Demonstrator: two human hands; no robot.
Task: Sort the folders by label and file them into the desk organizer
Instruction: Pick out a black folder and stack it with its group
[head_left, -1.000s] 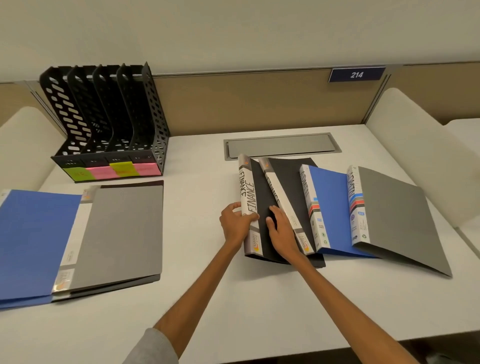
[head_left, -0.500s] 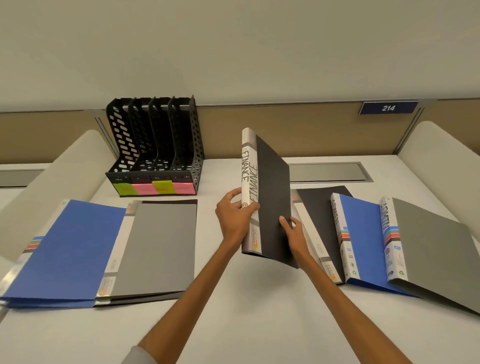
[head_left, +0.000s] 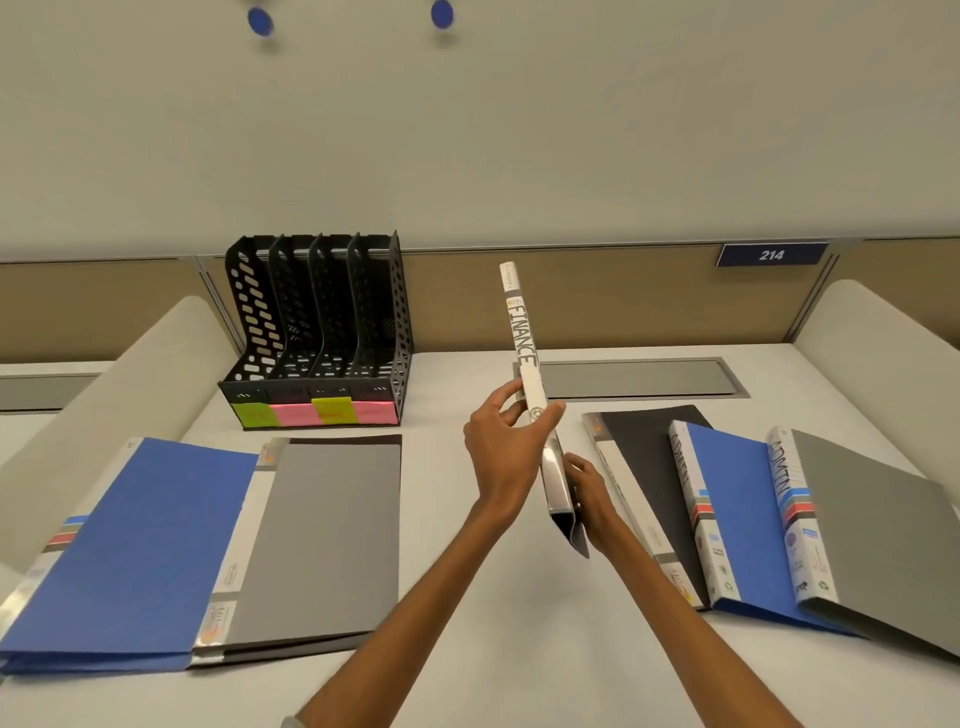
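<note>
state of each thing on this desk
black FINANCE folder, closed, held up off desk
left hand, grips its spine
right hand, holds its lower end
black perforated plastic organizer, upright, empty
blue and grey folders at left, flat, closed
black, blue, grey folders at right, flat, overlapping

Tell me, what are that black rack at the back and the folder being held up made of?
The rack looks like moulded plastic with a matte black finish: thin walls pierced by even rows of slots. The folder looks like thin, bendy plastic: its dark cover curls at the lower corner, and a shiny clear sleeve seems to cover the white FINANCE label, probably paper.
</note>
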